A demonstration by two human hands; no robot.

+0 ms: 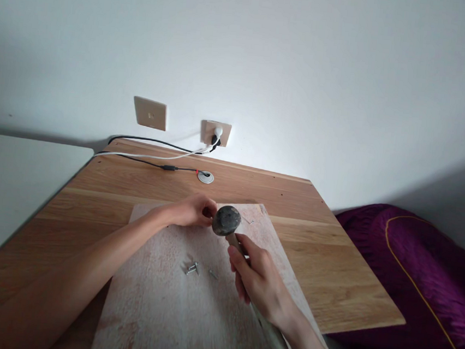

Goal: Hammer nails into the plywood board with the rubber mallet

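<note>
My right hand (261,281) is wrapped round the wooden handle of a hammer, whose dark round head (226,220) hangs just above a pale wooden board (153,309) lying on the desk. My left hand (194,210) rests on the board's far part with its fingers pinched together right beside the hammer head; what they pinch is too small to see. Several loose nails (193,268) lie on the board between my two arms. Another small nail (248,220) lies near the board's far right corner.
The board lies on a wooden desk (331,261) against a white wall. Black and white cables (152,158) run along the desk's far edge to a wall socket (215,133) and a cable grommet (205,177). A purple cushion (419,280) lies right of the desk.
</note>
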